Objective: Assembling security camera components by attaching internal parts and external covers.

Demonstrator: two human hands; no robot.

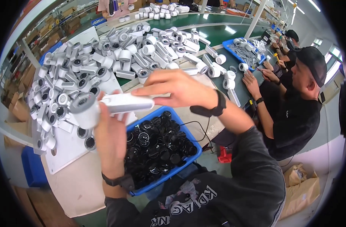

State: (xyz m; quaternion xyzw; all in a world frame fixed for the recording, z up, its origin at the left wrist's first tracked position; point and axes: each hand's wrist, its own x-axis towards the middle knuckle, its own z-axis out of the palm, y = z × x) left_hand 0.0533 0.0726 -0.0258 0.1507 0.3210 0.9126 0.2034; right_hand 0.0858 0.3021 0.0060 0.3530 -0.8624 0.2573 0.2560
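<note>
Both of our hands are holding one white handheld device (pixel 112 104) up above the bench. Our left hand (pixel 110 136) is gripping it from below, fingers wrapped round the handle just behind the round head, which is pointing left with its dark grey face turned toward us. Our right hand (pixel 176 89) is coming in from the right, its fingers pressed together and curling over the tail end of the handle, thumb underneath. We are wearing a black wristband on each wrist.

Directly below the device a blue bin (pixel 188 132) is sitting near the bench's front edge, and we are seeing it filled with small round black caps (pixel 157 147), glossy and heaped together. A black cable (pixel 197 126) is looping past the bin's right rim.

Toward the back left of the bench a large heap of white devices (pixel 104 56) of the same kind is lying on a white board. Further right, a second blue tray (pixel 233 51) is holding grey and white parts, and a co-worker (pixel 294 109) in a black shirt and cap is working beside it with both hands on the bench.
</note>
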